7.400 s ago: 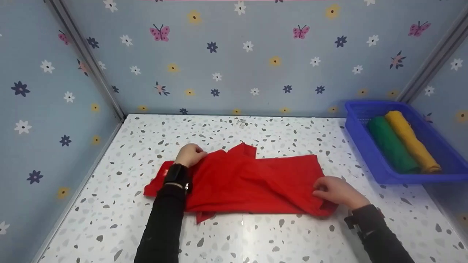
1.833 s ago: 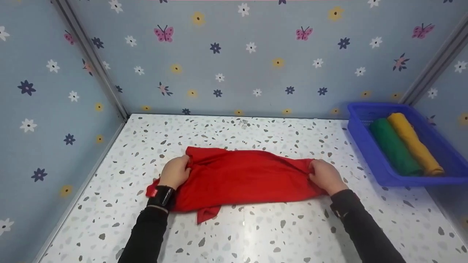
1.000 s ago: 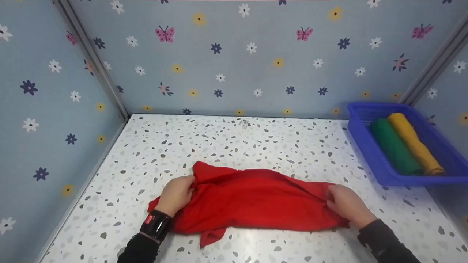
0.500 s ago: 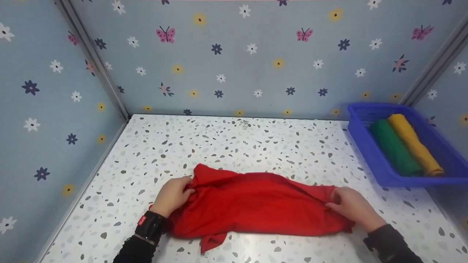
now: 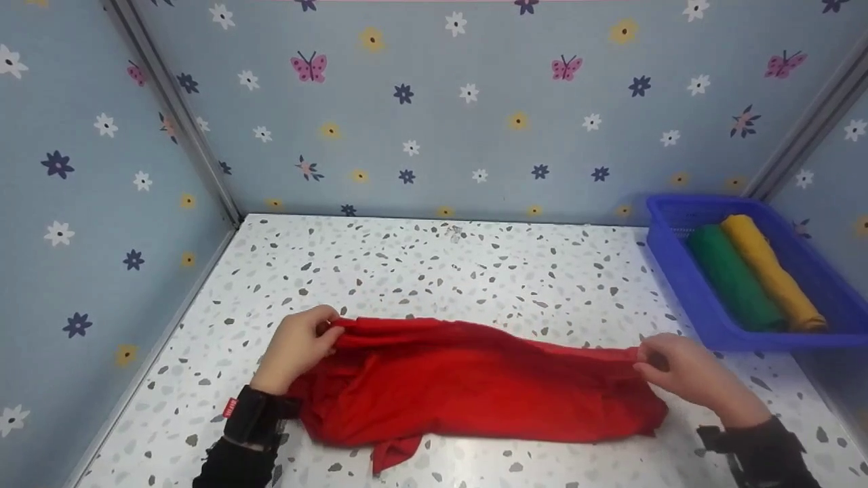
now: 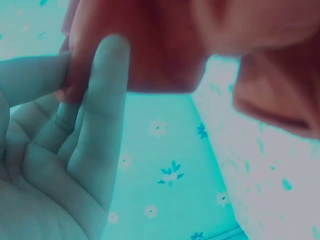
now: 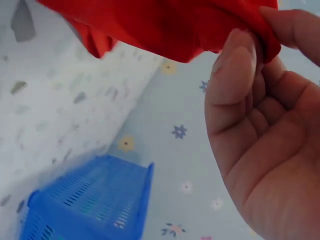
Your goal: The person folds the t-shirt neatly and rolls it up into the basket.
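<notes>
A red cloth [image 5: 488, 393], folded into a long strip with loose creases, lies across the near part of the table. My left hand [image 5: 295, 346] pinches its far left corner between thumb and fingers; the left wrist view shows the fabric [image 6: 145, 45] hanging from that pinch. At the opposite end, my right hand [image 5: 698, 376] pinches the far right corner. In the right wrist view, thumb and fingers close over the red edge [image 7: 165, 25]. The far edge is stretched between both hands and looks slightly lifted. A small flap [image 5: 397, 453] sticks out at the near side.
A blue plastic basket [image 5: 678, 285] stands at the right back of the table [image 5: 441, 271]. It holds a green cloth roll [image 5: 732, 278] and a yellow cloth roll [image 5: 773, 271] side by side. Flower-patterned panels [image 5: 475, 102] enclose the back and sides.
The red cloth has been drawn nearer the body since the earlier views. Over the last half second both hands moved apart and slightly up, pulling its far edge straighter.
</notes>
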Available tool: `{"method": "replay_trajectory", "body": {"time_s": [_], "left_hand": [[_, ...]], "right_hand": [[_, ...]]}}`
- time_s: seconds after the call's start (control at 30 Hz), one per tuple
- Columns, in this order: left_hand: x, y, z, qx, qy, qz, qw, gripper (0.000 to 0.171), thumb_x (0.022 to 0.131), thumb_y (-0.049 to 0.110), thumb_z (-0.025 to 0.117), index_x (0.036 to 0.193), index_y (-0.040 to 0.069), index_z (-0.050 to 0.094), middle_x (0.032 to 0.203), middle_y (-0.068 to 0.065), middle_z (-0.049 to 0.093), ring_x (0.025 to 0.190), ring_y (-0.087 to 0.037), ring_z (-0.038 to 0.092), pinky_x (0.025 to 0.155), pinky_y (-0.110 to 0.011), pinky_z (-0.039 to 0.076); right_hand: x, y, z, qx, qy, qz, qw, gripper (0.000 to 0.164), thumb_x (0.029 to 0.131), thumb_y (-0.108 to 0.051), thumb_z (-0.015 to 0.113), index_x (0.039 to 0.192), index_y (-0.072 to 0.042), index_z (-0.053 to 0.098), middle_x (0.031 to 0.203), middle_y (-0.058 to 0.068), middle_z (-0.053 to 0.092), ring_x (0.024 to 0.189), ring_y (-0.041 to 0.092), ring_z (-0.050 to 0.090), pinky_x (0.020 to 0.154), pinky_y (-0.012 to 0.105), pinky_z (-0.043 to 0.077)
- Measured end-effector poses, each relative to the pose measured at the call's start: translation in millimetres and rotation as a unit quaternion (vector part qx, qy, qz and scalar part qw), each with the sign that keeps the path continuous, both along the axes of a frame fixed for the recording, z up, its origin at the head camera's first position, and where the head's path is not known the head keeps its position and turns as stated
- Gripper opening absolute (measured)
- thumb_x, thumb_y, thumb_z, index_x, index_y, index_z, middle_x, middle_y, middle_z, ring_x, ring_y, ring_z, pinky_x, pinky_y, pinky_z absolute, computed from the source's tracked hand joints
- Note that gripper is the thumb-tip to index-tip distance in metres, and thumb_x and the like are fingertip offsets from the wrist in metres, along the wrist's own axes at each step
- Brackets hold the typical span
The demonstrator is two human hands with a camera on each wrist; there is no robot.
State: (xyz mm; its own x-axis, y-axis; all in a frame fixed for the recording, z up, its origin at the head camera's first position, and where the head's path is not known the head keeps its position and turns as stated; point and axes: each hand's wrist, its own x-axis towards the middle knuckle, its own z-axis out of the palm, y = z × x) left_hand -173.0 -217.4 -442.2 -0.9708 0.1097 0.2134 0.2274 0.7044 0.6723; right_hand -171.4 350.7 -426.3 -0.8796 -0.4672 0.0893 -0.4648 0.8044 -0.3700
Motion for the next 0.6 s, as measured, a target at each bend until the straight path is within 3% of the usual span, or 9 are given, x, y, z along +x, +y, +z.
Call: {"method": "replay_trajectory", "body": {"time_s": [0.1, 0.2, 0.3, 0.37, 0.47, 0.53, 0.6], "left_hand": [[5.5, -7, 9.4, 0.026, -0.057, -0.032, 0.9975, 0.009, 0.089, 0.002, 0.067, 0.085, 0.010, 0.064, 0.069, -0.002, 0.060, 0.059, -0.015, 0.063, 0.056, -0.029, 0.053], [7.6, -12, 15.9, 0.030, -0.121, -0.083, 0.9887, 0.008, 0.088, 0.002, 0.067, 0.084, 0.008, 0.063, 0.068, -0.003, 0.059, 0.058, -0.018, 0.063, 0.055, -0.031, 0.055], [-0.7, -11, 20.6, 0.012, -0.167, -0.123, 0.9782, 0.004, 0.087, 0.004, 0.066, 0.085, 0.005, 0.062, 0.067, -0.003, 0.060, 0.055, -0.018, 0.064, 0.053, -0.032, 0.055], [-13.4, -7, 25.2, 0.001, -0.186, -0.128, 0.9743, 0.003, 0.086, 0.004, 0.064, 0.085, 0.004, 0.062, 0.066, -0.004, 0.061, 0.052, -0.018, 0.063, 0.052, -0.033, 0.054], [-41.3, -1, 36.5, 0.000, -0.202, -0.111, 0.9731, 0.004, 0.086, 0.005, 0.062, 0.087, 0.001, 0.063, 0.069, -0.007, 0.063, 0.052, -0.017, 0.063, 0.052, -0.034, 0.055], [-63.1, 2, 49.5, 0.003, -0.200, -0.081, 0.9765, 0.007, 0.086, 0.004, 0.060, 0.090, -0.001, 0.062, 0.071, -0.009, 0.063, 0.052, -0.016, 0.063, 0.053, -0.033, 0.056], [-84.9, 4, 64.0, 0.015, -0.185, -0.030, 0.9822, 0.012, 0.087, 0.003, 0.057, 0.095, -0.004, 0.062, 0.072, -0.010, 0.063, 0.051, -0.013, 0.063, 0.055, -0.032, 0.057]], "right_hand": [[3.8, 6, 7.0, -0.016, -0.016, 0.031, 0.999, 0.022, 0.082, -0.008, 0.076, 0.077, -0.019, 0.058, 0.069, -0.014, 0.048, 0.065, 0.004, 0.045, 0.057, 0.026, 0.041], [3.3, 6, 7.3, -0.016, -0.052, 0.055, 0.997, 0.022, 0.082, -0.008, 0.074, 0.075, -0.019, 0.057, 0.067, -0.016, 0.047, 0.063, 0.002, 0.044, 0.055, 0.024, 0.040], [-5.9, -2, 4.3, -0.011, -0.081, 0.053, 0.995, 0.018, 0.082, -0.009, 0.071, 0.075, -0.018, 0.057, 0.066, -0.014, 0.048, 0.061, 0.002, 0.045, 0.055, 0.025, 0.040], [-18.6, -9, 4.2, -0.012, -0.086, 0.038, 0.995, 0.015, 0.082, -0.010, 0.070, 0.075, -0.016, 0.058, 0.066, -0.012, 0.049, 0.061, 0.004, 0.046, 0.055, 0.025, 0.041], [-45.3, -18, 13.6, -0.023, -0.100, 0.005, 0.995, 0.011, 0.086, -0.011, 0.068, 0.078, -0.011, 0.061, 0.066, -0.007, 0.053, 0.058, 0.009, 0.050, 0.054, 0.028, 0.045], [-66.7, -22, 26.5, -0.031, -0.108, -0.022, 0.993, 0.011, 0.089, -0.013, 0.067, 0.081, -0.008, 0.062, 0.068, -0.003, 0.057, 0.058, 0.013, 0.054, 0.055, 0.030, 0.049], [-87.9, -25, 41.9, -0.044, -0.111, -0.056, 0.991, 0.013, 0.092, -0.015, 0.065, 0.085, -0.004, 0.063, 0.071, 0.001, 0.061, 0.059, 0.015, 0.058, 0.056, 0.032, 0.052]]}}
